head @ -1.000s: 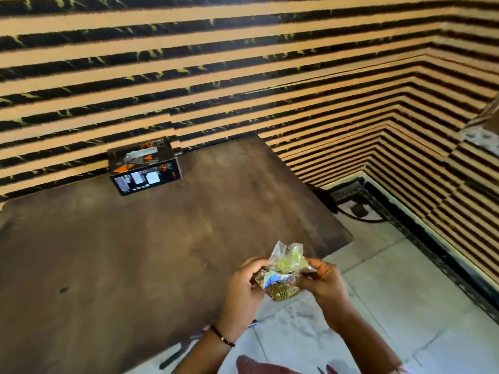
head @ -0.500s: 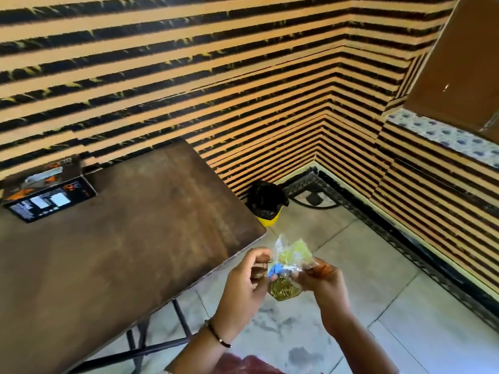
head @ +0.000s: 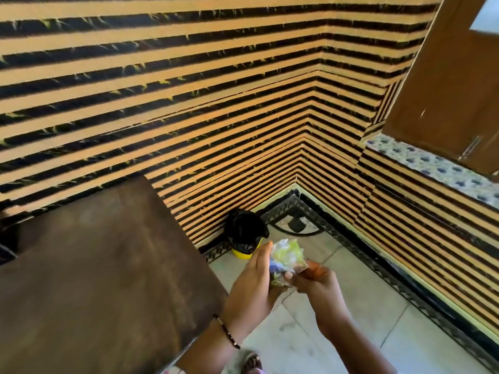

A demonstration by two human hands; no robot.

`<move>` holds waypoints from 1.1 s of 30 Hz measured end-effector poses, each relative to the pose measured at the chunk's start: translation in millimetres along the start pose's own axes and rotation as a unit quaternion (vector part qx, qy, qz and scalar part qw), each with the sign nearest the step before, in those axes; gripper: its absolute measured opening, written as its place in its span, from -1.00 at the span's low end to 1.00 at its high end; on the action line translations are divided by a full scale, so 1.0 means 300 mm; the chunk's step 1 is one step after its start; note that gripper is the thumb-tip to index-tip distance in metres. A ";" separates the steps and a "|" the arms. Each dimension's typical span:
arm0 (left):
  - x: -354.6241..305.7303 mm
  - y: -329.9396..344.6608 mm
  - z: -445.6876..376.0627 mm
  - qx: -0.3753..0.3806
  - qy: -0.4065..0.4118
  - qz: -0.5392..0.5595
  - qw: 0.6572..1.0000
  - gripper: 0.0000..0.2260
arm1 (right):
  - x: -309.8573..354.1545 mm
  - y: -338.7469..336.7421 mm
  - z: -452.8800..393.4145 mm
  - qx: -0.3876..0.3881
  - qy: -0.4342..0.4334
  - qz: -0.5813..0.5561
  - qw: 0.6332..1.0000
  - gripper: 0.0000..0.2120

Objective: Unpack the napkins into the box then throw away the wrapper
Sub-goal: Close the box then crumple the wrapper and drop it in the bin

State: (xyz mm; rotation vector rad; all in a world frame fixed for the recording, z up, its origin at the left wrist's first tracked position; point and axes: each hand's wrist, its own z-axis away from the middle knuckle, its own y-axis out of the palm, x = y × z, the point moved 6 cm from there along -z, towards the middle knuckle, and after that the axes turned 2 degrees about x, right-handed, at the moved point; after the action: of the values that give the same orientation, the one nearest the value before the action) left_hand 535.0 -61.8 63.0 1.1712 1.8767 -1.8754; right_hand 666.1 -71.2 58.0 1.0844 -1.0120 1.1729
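Note:
A crumpled clear wrapper [head: 286, 259] with green and blue print is bunched between both hands, over the tiled floor just right of the table's corner. My left hand [head: 255, 282] cups it from the left and my right hand [head: 313, 280] pinches it from the right. A small yellow bin [head: 244, 237] lined with a black bag stands on the floor against the striped wall, just beyond the hands. Only a dark sliver of the napkin box [head: 6, 247] shows at the left edge of the table.
The dark wooden table [head: 94, 265] fills the lower left. Striped walls meet in a corner behind the bin. A brown wooden shutter [head: 445, 85] hangs over a patterned ledge [head: 432, 163] at the right. Pale floor tiles [head: 364, 319] stretch to the right.
The view has swung right and forward: the box has slid to the left edge, the bin has come closer. Both hands have kept hold of the wrapper and squeezed it smaller.

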 end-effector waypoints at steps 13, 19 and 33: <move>0.123 0.088 -0.489 0.024 -0.109 -0.046 0.993 -0.66 | 0.036 -0.111 -0.492 -0.003 0.028 0.077 0.997 -0.88; 0.158 0.151 -0.756 -0.034 -0.172 -0.046 0.983 -0.74 | 0.132 -0.234 -0.775 0.030 -0.104 0.299 0.948 -0.55; 0.176 0.272 -1.141 -0.146 -0.277 0.044 0.949 -0.87 | 0.239 -0.319 -1.210 0.217 -0.324 0.532 0.752 -0.48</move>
State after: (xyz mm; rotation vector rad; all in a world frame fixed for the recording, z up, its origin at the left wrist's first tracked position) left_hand 678.8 260.7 18.5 0.5451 1.6653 -1.5862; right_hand 784.2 292.2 48.3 1.3447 -2.1497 2.0798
